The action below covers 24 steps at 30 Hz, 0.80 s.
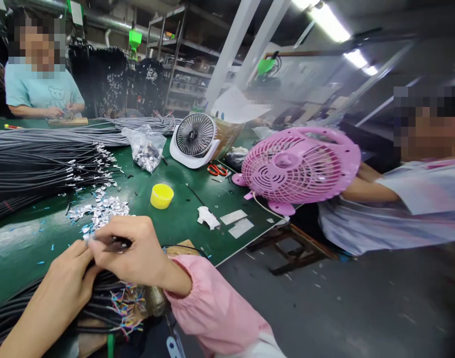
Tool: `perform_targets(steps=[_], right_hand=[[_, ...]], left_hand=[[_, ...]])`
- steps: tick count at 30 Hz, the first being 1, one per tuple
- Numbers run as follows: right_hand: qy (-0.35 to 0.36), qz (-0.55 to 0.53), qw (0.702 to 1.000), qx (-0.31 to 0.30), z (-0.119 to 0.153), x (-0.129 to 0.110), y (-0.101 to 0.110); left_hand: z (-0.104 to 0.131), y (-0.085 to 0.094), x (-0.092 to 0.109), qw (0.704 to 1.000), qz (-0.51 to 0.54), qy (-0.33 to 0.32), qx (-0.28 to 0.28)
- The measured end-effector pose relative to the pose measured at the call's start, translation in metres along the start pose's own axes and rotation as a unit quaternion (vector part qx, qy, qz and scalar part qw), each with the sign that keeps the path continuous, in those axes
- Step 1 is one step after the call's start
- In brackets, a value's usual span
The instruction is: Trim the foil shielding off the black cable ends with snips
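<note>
My left hand (65, 278) is closed in a pinch, its fingertips meeting those of my right hand (136, 251). What the left fingers hold is hidden. My right hand is closed too, with a dark, shiny object (120, 243) showing between its fingers; its kind is not clear. Below both hands lies a bundle of black cables (100, 311) with stripped, coloured wire ends (128, 303). Just beyond the fingertips is a pile of small silvery foil scraps (106, 211) with blue bits on the green table (182, 223).
Finished-looking black cables (33, 171) and grey cables (63, 136) lie at left. Beyond are a plastic bag (145, 149), yellow cup (162, 196), white fan (195, 139), orange-handled scissors (217, 170) and pink fan (298, 166). Co-workers sit at far left (44, 92) and right (380, 209).
</note>
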State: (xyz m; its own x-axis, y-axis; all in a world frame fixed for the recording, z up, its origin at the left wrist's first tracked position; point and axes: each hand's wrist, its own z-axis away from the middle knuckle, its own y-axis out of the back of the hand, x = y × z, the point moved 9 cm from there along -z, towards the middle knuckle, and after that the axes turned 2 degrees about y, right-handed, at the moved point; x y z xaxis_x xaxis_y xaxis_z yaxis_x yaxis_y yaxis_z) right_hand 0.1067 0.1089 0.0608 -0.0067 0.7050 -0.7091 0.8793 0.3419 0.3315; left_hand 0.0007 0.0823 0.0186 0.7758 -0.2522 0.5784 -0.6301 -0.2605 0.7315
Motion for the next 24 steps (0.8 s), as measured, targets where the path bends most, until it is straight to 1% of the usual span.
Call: perform_targets(steps=[1,3,4,6,8,9,11,13,14,15,16,17,19,23,24], right_hand=[[0.01,-0.004,0.997,-0.071,0.002,-0.001,-0.011],[0.051,-0.021,0.974,-0.218,0.013,-0.008,-0.035],[0.072,-0.03,0.961,-0.265,0.019,-0.012,-0.043],[0.101,-0.041,0.944,-0.31,0.028,-0.016,-0.052],[0.111,-0.044,0.941,-0.317,0.031,-0.017,-0.057],[0.107,-0.04,0.946,-0.305,0.031,-0.015,-0.057],[0.076,-0.014,0.968,-0.239,0.025,-0.009,-0.05],[0.025,0.032,0.991,-0.13,0.016,0.001,-0.034],[-0.001,0.052,0.996,-0.068,0.012,0.004,-0.023],[-0.021,0.064,0.998,-0.01,0.01,0.007,-0.013],[-0.031,0.067,0.997,0.035,0.009,0.007,-0.005],[-0.032,0.061,0.996,0.065,0.008,0.007,0.0],[-0.011,0.038,0.996,0.082,0.006,0.004,0.002],[0.029,0.03,0.996,0.078,0.007,0.001,-0.001],[0.028,0.028,0.996,0.075,0.008,0.001,-0.001]], left_hand=[[0.001,0.006,0.001,1.0,0.006,0.004,0.02],[0.004,0.025,-0.001,0.996,0.014,0.023,0.083],[0.006,0.035,-0.003,0.992,0.017,0.036,0.118],[0.012,0.051,-0.006,0.982,0.025,0.057,0.177],[0.017,0.059,-0.008,0.976,0.035,0.065,0.205],[0.018,0.06,-0.007,0.975,0.037,0.061,0.212],[0.02,0.059,-0.002,0.975,0.031,0.035,0.217],[0.023,0.057,0.005,0.975,0.015,0.001,0.222],[0.024,0.057,0.008,0.974,0.012,-0.013,0.228],[0.026,0.057,0.009,0.972,0.011,-0.02,0.234],[0.027,0.058,0.009,0.97,0.014,-0.022,0.243],[0.029,0.059,0.009,0.968,0.02,-0.02,0.249],[0.031,0.058,0.008,0.967,0.035,-0.015,0.254],[0.033,0.052,0.003,0.968,0.053,0.016,0.246],[0.033,0.051,0.002,0.967,0.06,0.025,0.246]])
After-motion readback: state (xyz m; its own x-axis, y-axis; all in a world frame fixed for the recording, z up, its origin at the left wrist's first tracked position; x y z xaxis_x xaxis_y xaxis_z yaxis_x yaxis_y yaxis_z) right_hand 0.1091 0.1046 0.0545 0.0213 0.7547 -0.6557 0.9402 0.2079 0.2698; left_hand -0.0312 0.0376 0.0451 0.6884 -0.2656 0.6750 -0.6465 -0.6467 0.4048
